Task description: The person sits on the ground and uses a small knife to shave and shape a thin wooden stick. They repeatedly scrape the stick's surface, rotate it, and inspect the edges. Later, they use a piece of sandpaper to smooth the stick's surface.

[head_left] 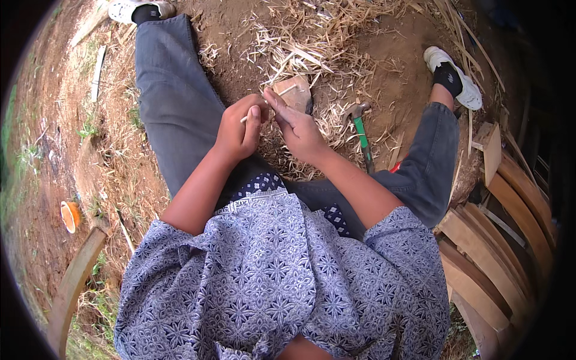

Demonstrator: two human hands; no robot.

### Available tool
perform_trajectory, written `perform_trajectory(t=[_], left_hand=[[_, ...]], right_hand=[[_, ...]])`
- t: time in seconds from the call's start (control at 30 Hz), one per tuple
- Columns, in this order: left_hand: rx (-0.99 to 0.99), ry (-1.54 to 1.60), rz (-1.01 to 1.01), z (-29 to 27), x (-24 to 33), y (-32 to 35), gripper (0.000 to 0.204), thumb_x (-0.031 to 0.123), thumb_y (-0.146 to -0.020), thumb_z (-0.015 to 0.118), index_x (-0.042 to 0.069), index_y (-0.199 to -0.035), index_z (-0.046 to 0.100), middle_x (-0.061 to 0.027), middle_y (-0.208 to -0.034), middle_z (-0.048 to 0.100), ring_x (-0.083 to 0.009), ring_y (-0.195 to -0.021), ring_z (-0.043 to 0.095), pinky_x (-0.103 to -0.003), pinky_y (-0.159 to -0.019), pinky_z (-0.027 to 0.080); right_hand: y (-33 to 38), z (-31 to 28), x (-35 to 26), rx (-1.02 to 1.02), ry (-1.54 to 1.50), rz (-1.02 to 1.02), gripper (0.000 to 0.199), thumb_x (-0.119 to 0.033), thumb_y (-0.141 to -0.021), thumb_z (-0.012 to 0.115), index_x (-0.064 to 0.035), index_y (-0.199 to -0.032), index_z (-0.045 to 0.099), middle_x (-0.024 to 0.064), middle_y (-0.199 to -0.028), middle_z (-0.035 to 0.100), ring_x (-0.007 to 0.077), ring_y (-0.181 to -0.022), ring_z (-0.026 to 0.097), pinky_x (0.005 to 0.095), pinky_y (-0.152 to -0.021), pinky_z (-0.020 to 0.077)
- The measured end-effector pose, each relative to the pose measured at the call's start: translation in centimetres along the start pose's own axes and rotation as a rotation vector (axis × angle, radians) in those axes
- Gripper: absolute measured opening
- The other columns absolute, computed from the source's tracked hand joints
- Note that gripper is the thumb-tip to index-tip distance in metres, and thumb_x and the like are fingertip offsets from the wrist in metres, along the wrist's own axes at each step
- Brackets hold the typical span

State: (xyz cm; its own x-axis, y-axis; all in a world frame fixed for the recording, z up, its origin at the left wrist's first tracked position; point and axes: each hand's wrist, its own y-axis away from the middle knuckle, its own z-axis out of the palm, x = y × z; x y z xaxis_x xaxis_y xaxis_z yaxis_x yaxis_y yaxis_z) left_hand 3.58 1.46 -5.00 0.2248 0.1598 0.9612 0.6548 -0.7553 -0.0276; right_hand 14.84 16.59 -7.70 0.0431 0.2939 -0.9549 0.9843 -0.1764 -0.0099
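My left hand [239, 127] is closed round a thin pale stick [288, 90]. One end pokes out beside the thumb, and the other reaches over a flat brown block [302, 99] on the ground. Against the left fingers, at the stick, lies my right hand [298, 131], its fingers pressed together. What the right fingers hold, if anything, is hidden. To the right of that hand a claw hammer [361, 132] with a green and black handle lies on the dirt.
Wood shavings [324, 42] cover the ground ahead, between my outstretched legs. Curved wooden planks [480, 264] are stacked at the right. At the left are an orange round object [70, 216] and a curved wooden piece [75, 288]. Something red [396, 167] shows by my right leg.
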Motion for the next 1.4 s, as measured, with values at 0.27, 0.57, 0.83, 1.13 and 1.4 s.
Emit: perform_trajectory(t=[0.27,0.57,0.83,1.13,1.4], left_hand=[[0.028,0.01,0.062,0.2,-0.9,0.2,0.036,0.022,-0.107,0.038,0.001,-0.084,0.054,-0.0128,-0.073,0.053,-0.0284,-0.064,0.055,-0.038,-0.062,0.045],[0.064,-0.037,0.041,0.9,-1.2,-0.1,0.037,0.022,-0.109,0.044,0.0,-0.079,0.05,-0.0137,-0.071,0.046,-0.032,-0.061,0.051,-0.039,-0.059,0.042],[0.031,-0.044,0.06,0.8,-0.9,0.0,0.032,0.019,-0.108,0.044,0.001,-0.084,0.053,-0.0136,-0.073,0.05,-0.0313,-0.063,0.054,-0.039,-0.062,0.046],[-0.01,-0.085,0.078,0.7,-0.4,-0.4,0.029,0.016,-0.107,0.046,0.001,-0.084,0.053,-0.0141,-0.076,0.052,-0.0336,-0.068,0.057,-0.04,-0.064,0.047],[0.011,-0.118,0.08,1.1,-0.2,-0.3,0.022,0.014,-0.105,0.05,0.002,-0.089,0.06,-0.0142,-0.076,0.059,-0.0336,-0.067,0.062,-0.04,-0.062,0.05]], right_hand=[[-0.1,0.6,0.1,0.015,-0.023,0.016,0.05,-0.009,-0.1,0.046,-0.0068,-0.15,0.047,0.0239,-0.144,0.055,0.0333,-0.13,0.058,0.0392,-0.105,0.0476],[0.1,-0.9,2.2,-0.01,-0.034,0.214,0.05,-0.005,-0.101,0.045,-0.0045,-0.15,0.047,0.0222,-0.149,0.051,0.032,-0.139,0.05,0.0352,-0.113,0.0403],[-0.2,-1.3,2.9,-0.053,-0.05,0.28,0.05,-0.005,-0.104,0.045,-0.0066,-0.154,0.043,0.0189,-0.152,0.051,0.0235,-0.143,0.047,0.0316,-0.115,0.0361],[-0.4,-1.1,3.1,-0.011,0.01,0.415,0.047,-0.004,-0.102,0.049,-0.0044,-0.149,0.048,0.0233,-0.149,0.051,0.032,-0.141,0.047,0.0364,-0.115,0.0382],[-0.3,-0.7,3.0,0.018,0.036,0.378,0.045,-0.009,-0.104,0.046,-0.002,-0.148,0.048,0.02,-0.151,0.05,0.0286,-0.144,0.045,0.0345,-0.118,0.035]])
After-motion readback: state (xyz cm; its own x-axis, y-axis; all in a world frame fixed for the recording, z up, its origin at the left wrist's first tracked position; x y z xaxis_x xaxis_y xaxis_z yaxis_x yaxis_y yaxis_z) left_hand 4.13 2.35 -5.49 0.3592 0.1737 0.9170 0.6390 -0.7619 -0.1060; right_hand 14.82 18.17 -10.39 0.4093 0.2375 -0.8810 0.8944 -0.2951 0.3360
